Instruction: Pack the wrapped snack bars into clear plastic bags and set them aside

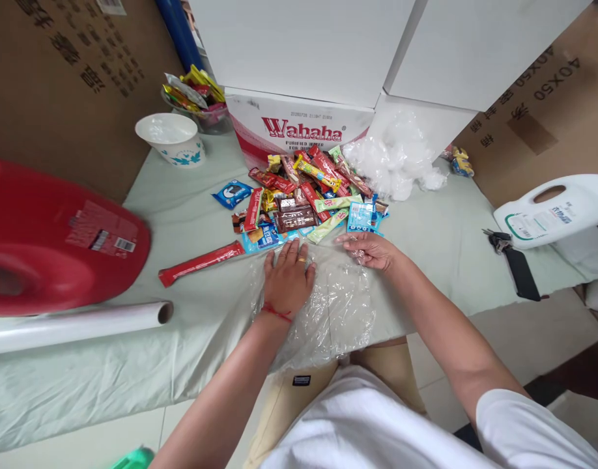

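**Film held at two spots; slip, tear and snag are the risks**

A clear film (pixel 345 296) is spread on the tabletop (pixel 445 257), its near side reaching the front edge. The left hand (pixel 289 280) is laid palm down on it, fingers slightly spread, nothing gripped. At the film's far right part, a bunched bit is pinched in the right hand (pixel 370 251), fingers drawn narrow (single sheet or bag: cannot be told).

A snack pile (pixel 309 195) is heaped just beyond, toward the back edge, nearest wrappers right by the left fingers. A red stick packet (pixel 201 262) is set left of it. A white roll (pixel 79 324) is placed near the front edge at the left, by a red jug (pixel 59 241).

Failure modes, as judged:
- Film could be dragged from under the left palm if tugged from the right; it is only pressed there.
- Film could be torn at the pinch, being thin-looking.
- Near wrappers could be snagged if its far edge is lifted.
- Creases could be folded in, given the wrinkling.
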Demonstrator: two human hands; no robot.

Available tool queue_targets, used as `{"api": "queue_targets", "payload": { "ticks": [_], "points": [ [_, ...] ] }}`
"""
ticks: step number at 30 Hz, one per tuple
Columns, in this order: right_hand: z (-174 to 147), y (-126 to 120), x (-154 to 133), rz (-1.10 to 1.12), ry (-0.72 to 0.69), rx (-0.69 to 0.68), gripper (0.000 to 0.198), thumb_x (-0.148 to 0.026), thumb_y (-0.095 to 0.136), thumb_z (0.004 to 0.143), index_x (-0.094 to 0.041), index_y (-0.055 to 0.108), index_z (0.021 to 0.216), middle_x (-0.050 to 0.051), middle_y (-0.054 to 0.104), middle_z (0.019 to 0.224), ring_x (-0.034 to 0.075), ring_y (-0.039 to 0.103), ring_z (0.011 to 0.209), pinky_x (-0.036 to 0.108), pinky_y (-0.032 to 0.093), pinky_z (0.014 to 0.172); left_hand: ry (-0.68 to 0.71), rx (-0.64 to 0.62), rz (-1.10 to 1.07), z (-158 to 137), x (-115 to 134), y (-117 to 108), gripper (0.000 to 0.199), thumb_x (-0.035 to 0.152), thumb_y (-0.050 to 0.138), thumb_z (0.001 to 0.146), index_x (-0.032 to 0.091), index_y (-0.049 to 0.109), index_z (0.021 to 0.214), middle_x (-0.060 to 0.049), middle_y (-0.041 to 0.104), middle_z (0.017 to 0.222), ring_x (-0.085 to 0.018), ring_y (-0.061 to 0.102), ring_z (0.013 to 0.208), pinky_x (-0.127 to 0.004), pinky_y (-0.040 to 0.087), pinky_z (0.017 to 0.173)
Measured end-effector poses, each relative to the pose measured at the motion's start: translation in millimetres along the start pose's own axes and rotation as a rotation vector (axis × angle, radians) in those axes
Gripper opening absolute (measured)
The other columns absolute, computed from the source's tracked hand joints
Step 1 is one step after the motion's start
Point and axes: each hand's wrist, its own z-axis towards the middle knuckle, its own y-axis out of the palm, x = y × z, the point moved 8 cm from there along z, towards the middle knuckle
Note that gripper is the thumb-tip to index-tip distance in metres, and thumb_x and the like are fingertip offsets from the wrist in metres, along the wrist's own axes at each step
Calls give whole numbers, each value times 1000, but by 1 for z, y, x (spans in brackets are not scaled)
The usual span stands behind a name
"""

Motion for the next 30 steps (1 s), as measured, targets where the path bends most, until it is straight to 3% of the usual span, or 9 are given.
{"api": "queue_targets", "payload": {
  "ticks": [6, 12, 19, 25, 30],
  "points": [
    [0, -17, -6, 72, -107, 143, 48, -25, 99, 53, -19, 57, 78, -12, 42, 53, 2, 25, 42, 17, 11, 36, -4, 2, -7, -1, -1, 1, 52, 37, 37, 104, 19, 53, 150, -13, 45, 162, -29, 39, 151, -56, 20, 127],
    [-6, -18, -5, 103, -43, 108, 48, -23, 95, 59, -19, 51, 76, 0, 70, 79, 0, 22, 45, 15, 10, 36, -2, 4, -17, -1, -2, 1, 52, 38, 36, 104, 19, 53, 149, -14, 46, 162, -29, 39, 152, -56, 20, 126],
    [-14, -41, -13, 50, -55, 148, 50, -25, 98, 55, -19, 53, 76, -11, 44, 56, 0, 22, 43, 13, 10, 37, 1, 4, -15, -1, -2, 1, 52, 39, 37, 104, 19, 53, 149, -14, 45, 162, -29, 39, 152, -57, 20, 127],
    [-21, -60, -14, 8, -49, 217, 39, -27, 91, 63, -17, 61, 85, -9, 45, 58, 1, 22, 42, 13, 10, 35, 1, 2, -17, -1, -2, 0, 51, 38, 38, 104, 18, 53, 149, -14, 46, 162, -30, 40, 151, -57, 21, 126],
    [-13, -55, -5, -31, 25, 196, 38, -17, 82, 66, -14, 70, 101, -9, 45, 53, 2, 23, 41, 13, 11, 34, -2, 2, -8, 0, -2, 0, 52, 38, 36, 104, 17, 53, 149, -13, 46, 162, -30, 40, 151, -58, 22, 126]
  ]
}}
